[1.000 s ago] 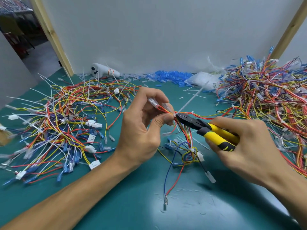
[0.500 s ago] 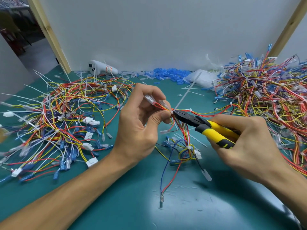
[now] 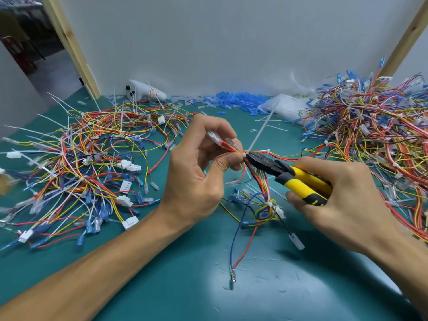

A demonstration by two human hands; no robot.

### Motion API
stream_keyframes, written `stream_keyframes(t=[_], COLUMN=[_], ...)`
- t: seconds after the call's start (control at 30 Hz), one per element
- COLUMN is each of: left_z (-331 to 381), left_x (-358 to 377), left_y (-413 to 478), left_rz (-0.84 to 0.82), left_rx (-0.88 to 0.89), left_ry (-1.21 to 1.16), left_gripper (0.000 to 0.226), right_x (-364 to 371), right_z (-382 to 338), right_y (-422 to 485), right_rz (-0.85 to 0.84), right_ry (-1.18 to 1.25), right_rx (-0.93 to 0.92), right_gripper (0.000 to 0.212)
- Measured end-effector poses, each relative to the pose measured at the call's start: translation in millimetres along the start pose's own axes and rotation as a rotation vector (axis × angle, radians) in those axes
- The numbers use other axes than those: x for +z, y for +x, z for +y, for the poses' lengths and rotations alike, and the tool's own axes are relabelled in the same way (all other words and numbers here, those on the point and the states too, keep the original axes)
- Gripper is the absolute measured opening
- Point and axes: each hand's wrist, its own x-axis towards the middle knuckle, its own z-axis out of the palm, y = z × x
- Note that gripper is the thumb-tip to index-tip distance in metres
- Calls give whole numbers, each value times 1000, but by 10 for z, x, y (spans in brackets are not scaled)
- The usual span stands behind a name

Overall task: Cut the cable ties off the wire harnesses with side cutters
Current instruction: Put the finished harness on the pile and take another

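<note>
Two grips — left hand (image 3: 196,179) pinches the wire harness (image 3: 258,181), right hand (image 3: 347,200) holds side cutters (image 3: 287,173).

Worktop (image 3: 208,286): plain teal-green, with a pale glare patch near the front. Side cutters (image 3: 286,172): yellow handles with black inserts, grey collar, dull black head. Cable tie (image 3: 259,133): milky white. Held harness (image 3: 259,181): red, orange, yellow and white wires, one blue loop, one black lead. Left heap (image 3: 81,158): red, yellow, blue and white strands, white connectors, blue sleeves. Right heap (image 3: 370,140): same mix, redder. Loose sleeves (image 3: 238,101): light blue. Wall (image 3: 231,42): flat grey-white.
</note>
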Motion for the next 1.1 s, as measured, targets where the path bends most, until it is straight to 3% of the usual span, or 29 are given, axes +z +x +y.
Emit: stream_keyframes(t=[0.17,0.33,0.53,1.1], left_z=[1,-13,-10,-15], left_x=[-6,-19,-27,-23], left_y=[-5,2,7,-14], left_rz=[0,-22,-22,-18], left_rx=[19,33,46,50], left_ry=[28,82,67,120], left_gripper=[33,34,37,34], right_x=[14,24,48,51], right_z=[20,46,36,-25], right_y=[-10,3,-9,-22], right_rz=[-44,-34,-44,-124], right_ry=[54,-30,92,13], right_rx=[-9,17,-22,-4], right_gripper=[32,30,28,28])
